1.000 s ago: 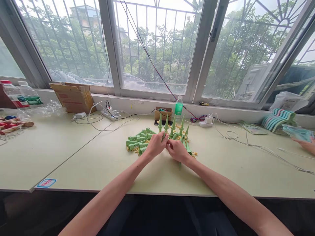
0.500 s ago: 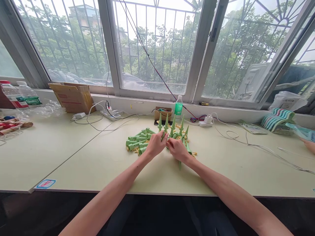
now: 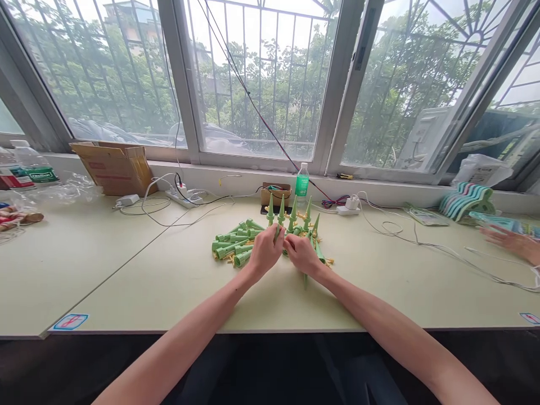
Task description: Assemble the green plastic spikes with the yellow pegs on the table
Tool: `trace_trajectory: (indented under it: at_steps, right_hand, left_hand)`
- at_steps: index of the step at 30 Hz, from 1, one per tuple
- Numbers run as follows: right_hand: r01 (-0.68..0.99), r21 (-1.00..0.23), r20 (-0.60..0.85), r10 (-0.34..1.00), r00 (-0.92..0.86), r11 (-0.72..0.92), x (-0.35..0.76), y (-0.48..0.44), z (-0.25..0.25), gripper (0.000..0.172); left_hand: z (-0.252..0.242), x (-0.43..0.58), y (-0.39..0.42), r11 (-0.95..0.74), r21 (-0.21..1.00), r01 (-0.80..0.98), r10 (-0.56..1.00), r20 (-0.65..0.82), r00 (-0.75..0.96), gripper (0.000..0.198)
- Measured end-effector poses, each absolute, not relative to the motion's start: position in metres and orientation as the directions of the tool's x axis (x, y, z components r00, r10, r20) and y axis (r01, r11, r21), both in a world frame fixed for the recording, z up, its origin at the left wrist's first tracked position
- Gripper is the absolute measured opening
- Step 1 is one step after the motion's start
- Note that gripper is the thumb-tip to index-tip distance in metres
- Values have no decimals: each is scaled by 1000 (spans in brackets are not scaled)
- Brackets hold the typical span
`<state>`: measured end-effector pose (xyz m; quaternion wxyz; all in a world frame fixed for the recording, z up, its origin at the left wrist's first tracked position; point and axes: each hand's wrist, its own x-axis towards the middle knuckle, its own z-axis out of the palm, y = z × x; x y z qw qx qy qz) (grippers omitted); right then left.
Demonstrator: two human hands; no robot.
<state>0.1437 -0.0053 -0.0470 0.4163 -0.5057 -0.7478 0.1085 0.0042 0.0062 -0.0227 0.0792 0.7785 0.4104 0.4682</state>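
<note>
A pile of green cone-shaped plastic spikes (image 3: 234, 244) with small yellow pieces lies on the pale table (image 3: 177, 281). Several spikes (image 3: 282, 211) stand upright just behind my hands. My left hand (image 3: 265, 251) and my right hand (image 3: 300, 255) meet over the pile, fingers curled together around a green spike whose tip (image 3: 305, 279) pokes out below the right hand. What the left fingers pinch is mostly hidden.
A small cardboard box (image 3: 275, 196) and a green-labelled bottle (image 3: 301, 182) stand behind the pile. A power strip (image 3: 184, 196) with cables, a larger carton (image 3: 112, 166) and bottles (image 3: 34, 169) are to the left. Another person's hand (image 3: 512, 243) reaches in at the right, near striped packets (image 3: 466, 198).
My hands stay together on the same spot over the pile. The view has shifted slightly left and down. The other person's hand at the right edge has reached further in.
</note>
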Motion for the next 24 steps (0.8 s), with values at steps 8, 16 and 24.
trace_trajectory:
  at_steps: [8,16,24]
  right_hand:
    - [619,-591,593,799,-102,517,143,-6,-47,31]
    - [569,-573,649,751,-125,590,140,-4,-51,29]
    - [618,-554,638,761,-115,558,140,-3,-51,40]
  left_hand:
    - [-36,9,2,-742,474,474,613,766,194,8]
    - [-40,-5,-7,-784,450,428,591,753,290,10]
    - [-17,-22,27,-819,458,344,573,649,500,18]
